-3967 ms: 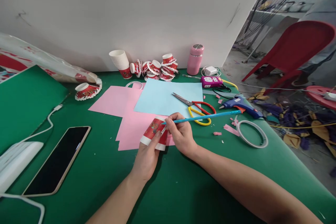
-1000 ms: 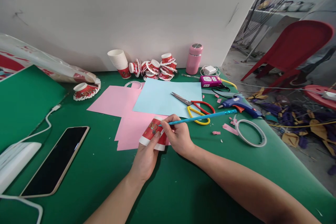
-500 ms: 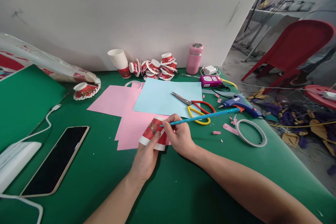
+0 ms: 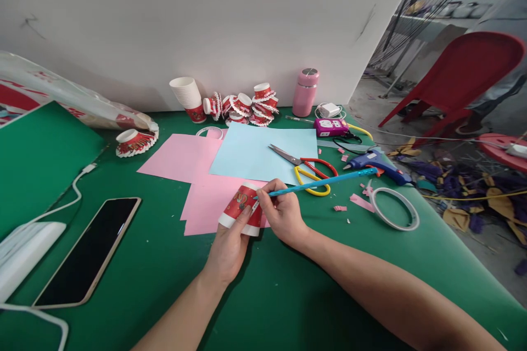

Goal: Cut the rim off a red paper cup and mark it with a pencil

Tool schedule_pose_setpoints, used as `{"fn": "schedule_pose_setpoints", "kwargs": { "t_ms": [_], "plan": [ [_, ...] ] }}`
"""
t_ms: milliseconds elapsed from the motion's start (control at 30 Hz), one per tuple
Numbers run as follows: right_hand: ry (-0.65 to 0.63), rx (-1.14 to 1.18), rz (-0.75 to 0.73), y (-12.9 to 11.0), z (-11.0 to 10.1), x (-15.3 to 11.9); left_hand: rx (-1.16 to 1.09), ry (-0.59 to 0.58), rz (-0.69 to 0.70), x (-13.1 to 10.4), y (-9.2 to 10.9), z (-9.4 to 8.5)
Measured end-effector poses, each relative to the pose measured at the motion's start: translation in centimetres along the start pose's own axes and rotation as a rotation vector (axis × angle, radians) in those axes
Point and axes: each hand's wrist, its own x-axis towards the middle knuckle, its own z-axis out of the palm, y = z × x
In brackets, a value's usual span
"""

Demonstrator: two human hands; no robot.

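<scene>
My left hand (image 4: 229, 252) is closed around a red and white paper cup (image 4: 237, 204), its thumb lying across the printed side. In my right hand (image 4: 284, 213) is a long blue pencil-like stick (image 4: 319, 182), pinched near its pointed end. That point touches or nearly touches the cup's wall; I cannot tell which. Scissors (image 4: 302, 162) with one red and one yellow handle lie open just beyond my right hand, partly on a light blue sheet (image 4: 255, 148). Pink paper sheets (image 4: 177, 159) lie under and beside the blue one.
Cut red cups (image 4: 247, 107), a stack of paper cups (image 4: 185, 96) and a pink bottle (image 4: 305, 93) stand along the wall. On the right lie a blue glue gun (image 4: 379, 164), a tape-like ring (image 4: 373, 208) and pink scraps. A phone (image 4: 88, 252) lies on the left.
The blue stick's tip has shifted very slightly to the right along the cup. Both hands and the cup otherwise stay almost in place.
</scene>
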Motion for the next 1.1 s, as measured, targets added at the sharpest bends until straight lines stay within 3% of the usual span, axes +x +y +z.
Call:
{"fn": "schedule_pose_setpoints", "kwargs": {
  "t_ms": [767, 1100],
  "plan": [
    [0.015, 0.025, -0.013, -0.25, 0.33, 0.2, -0.013, -0.013, 0.012, 0.1, -0.24, -0.09],
    [0.007, -0.013, -0.027, -0.19, 0.01, 0.09, -0.032, 0.036, -0.013, 0.0, 0.01, 0.12]
  ]
}}
